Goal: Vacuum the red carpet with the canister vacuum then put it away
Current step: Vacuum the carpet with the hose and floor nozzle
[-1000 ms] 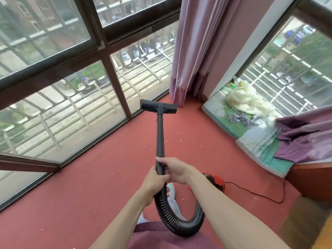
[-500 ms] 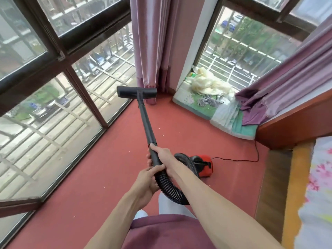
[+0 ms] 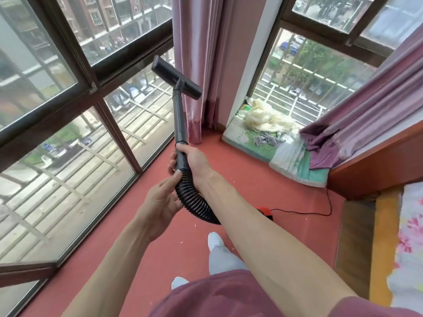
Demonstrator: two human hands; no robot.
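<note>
My right hand grips the black vacuum wand at its lower end, where the ribbed hose begins. The wand points up and its flat floor nozzle hangs in the air in front of the window, well off the red carpet. My left hand is just below, fingers relaxed, thumb tip touching the hose, gripping nothing. The red canister sits on the carpet, mostly hidden behind my right forearm, with its black cord trailing right.
Large windows line the left side. A mauve curtain hangs in the corner. Folded bedding and cloths lie on a low ledge at the right, beside a wooden bed frame. My feet stand on the carpet.
The wand has swung up, lifting the nozzle from the carpet into the air. My left hand has let go of the wand and opened below my right hand.
</note>
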